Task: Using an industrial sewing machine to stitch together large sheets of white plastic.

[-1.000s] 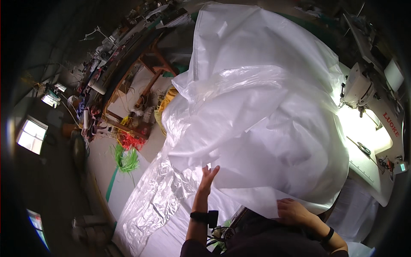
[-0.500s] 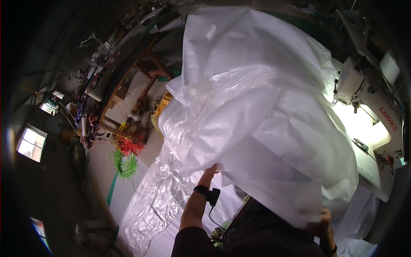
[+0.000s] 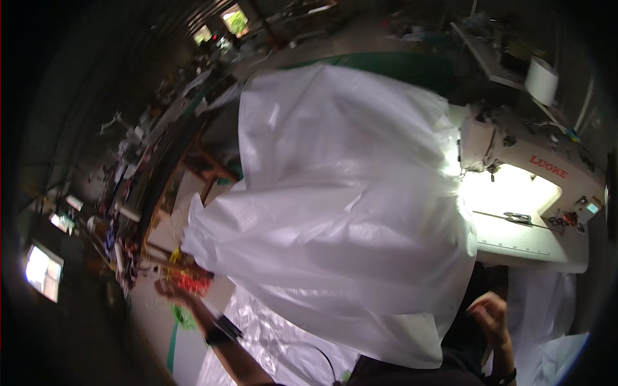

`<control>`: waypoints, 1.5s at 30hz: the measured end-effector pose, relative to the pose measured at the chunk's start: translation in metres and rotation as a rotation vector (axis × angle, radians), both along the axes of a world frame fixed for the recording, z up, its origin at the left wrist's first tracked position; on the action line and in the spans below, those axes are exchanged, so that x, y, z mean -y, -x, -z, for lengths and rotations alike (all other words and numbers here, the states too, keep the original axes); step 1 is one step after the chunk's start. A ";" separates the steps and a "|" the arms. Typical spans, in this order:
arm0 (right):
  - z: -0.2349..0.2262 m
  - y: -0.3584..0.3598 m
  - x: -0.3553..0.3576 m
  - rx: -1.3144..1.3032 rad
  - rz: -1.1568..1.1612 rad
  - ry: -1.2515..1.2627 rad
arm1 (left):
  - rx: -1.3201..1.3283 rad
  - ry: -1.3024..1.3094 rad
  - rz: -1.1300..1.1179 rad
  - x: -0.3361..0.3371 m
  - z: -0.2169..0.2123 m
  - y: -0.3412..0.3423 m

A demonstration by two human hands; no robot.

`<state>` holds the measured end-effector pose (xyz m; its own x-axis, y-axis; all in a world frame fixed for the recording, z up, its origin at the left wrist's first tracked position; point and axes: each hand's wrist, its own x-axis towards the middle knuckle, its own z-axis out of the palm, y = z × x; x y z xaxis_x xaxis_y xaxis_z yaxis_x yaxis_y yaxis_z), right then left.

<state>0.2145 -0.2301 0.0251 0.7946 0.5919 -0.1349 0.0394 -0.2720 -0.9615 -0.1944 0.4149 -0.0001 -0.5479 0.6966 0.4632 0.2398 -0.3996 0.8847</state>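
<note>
A large white plastic sheet billows in front of me, its folds spread from the table on the left to the sewing machine on the right. My left hand is stretched out past the sheet's left side, beside a bundle of red strands. Its fingers look apart, though somewhat blurred, and nothing shows in them. My right hand is raised to the right of the sheet's near corner, apart from it. Its fingers are loosely bent, with nothing visible in them.
Green strands lie below my left hand. Shiny clear plastic covers part of the table near me. Small thread snips rest on the lit machine bed. A white thread cone stands behind the machine.
Both hands have come off the white sheet. My left hand moved far left toward the red strands, and my right hand rose slightly. The sheet has settled lower, and the view has turned.
</note>
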 end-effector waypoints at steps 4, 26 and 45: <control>0.075 -0.034 -0.002 0.384 0.266 0.170 | -0.226 -0.178 0.826 0.133 -0.059 -0.140; 0.091 0.001 -0.028 -0.253 -0.399 0.112 | 1.120 0.562 1.929 0.230 -0.042 -0.403; 0.081 -0.008 -0.017 -0.390 -0.179 -0.215 | -0.691 0.170 1.080 0.218 -0.113 -0.084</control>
<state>0.2222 -0.2133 -0.0559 0.5925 0.7619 -0.2617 -0.3072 -0.0867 -0.9477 -0.1106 0.1964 0.1124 0.6416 0.7117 0.2860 0.2928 -0.5720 0.7662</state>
